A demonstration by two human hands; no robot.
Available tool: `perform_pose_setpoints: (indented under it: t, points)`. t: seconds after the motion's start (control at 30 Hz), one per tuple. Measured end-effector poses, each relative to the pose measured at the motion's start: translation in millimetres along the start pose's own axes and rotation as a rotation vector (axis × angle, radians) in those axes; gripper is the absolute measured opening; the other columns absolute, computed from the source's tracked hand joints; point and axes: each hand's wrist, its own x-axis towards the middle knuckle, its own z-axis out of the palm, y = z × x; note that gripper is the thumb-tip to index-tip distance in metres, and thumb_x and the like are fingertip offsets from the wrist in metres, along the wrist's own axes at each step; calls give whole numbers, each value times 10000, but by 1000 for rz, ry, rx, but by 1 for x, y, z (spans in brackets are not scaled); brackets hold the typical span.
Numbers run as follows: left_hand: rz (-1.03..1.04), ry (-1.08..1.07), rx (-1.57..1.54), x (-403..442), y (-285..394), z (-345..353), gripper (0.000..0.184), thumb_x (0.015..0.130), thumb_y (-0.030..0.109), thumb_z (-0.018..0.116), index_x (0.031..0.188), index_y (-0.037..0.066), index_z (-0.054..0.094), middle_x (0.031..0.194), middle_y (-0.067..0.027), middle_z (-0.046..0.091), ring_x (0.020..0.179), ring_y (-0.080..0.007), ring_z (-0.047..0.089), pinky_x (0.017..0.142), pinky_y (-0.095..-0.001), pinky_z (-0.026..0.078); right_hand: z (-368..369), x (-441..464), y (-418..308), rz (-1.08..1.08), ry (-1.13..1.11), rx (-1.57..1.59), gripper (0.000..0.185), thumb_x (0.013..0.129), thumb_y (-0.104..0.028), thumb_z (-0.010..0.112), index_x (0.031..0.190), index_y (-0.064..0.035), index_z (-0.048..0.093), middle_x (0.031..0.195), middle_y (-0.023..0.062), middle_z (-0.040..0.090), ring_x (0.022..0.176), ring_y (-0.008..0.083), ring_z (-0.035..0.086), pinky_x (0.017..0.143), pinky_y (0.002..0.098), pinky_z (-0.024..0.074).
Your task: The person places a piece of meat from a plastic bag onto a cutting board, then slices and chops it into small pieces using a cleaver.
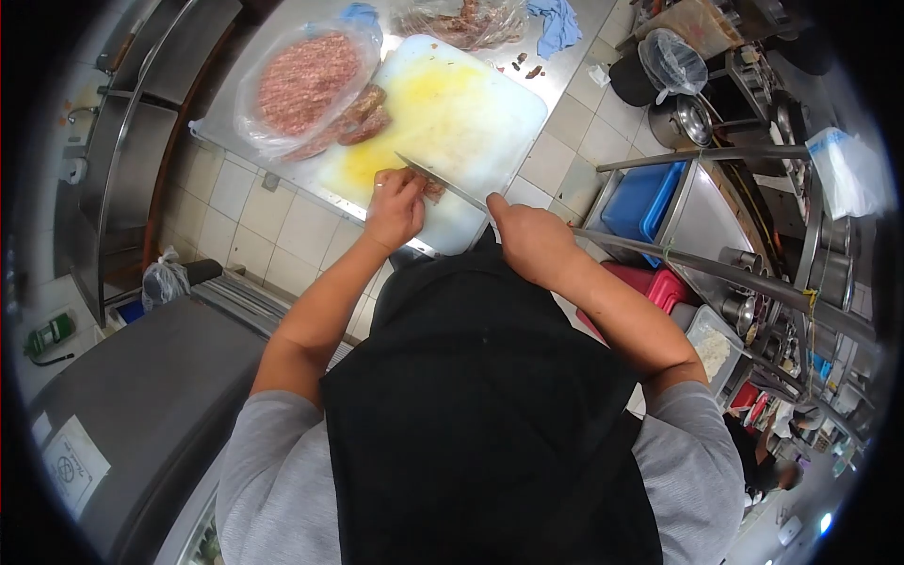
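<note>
My right hand (532, 240) is wrapped round the handle of a kitchen knife (455, 188), whose blade points up and left across the cutting board. Curled fingers of my left hand (395, 209) press on a small brownish piece of meat (433, 191) beside the blade. Part of that piece is hidden by the hand and knife. Beneath them lies a white cutting board (480, 113) with yellow stains. Larger chunks of meat (365, 121) rest at the board's left edge, next to a clear plastic bag of ground meat (309, 83).
The metal table (212, 127) carries another plastic bag of meat (461, 24), a blue cloth (557, 26) and dark scraps (535, 72). To the right stand a rack with a blue bin (645, 200) and a red container (650, 287). Another person (758, 457) is at the lower right.
</note>
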Motion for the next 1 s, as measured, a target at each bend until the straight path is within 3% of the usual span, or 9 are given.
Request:
perform_pose_setpoints:
  t: [0.37,0.57,0.77,1.0]
  points:
    - [23,12,-12,1,-1,2,382,756,-22,670,1131,37,705,1125,-169,626,1054,-392,570,939,-488,501,5,40,-26,54,-104,-8,216,940,-21,553,1151,20,537,937,265,752,889,441,755,760,550,592]
    - [-3,8,-16,-2,-2,3,390,750,-26,674,1132,46,708,1132,-161,626,1055,-389,572,938,-486,502,2,17,-14,59,-108,7,233,952,-40,517,1175,26,507,922,271,737,876,467,734,760,566,578]
    - [49,22,-35,-1,-6,3,355,770,-34,679,1117,36,702,1103,-163,623,1034,-382,574,934,-471,485,58,81,-7,58,0,61,304,924,-16,565,1220,6,497,948,267,733,912,460,733,755,557,581]
    - [-1,0,-52,1,-1,0,344,773,-24,679,1108,47,703,1101,-166,612,1038,-383,561,945,-483,475,2,31,-2,0,-33,2,328,893,-8,599,1204,-1,493,928,248,722,880,460,724,736,564,564]
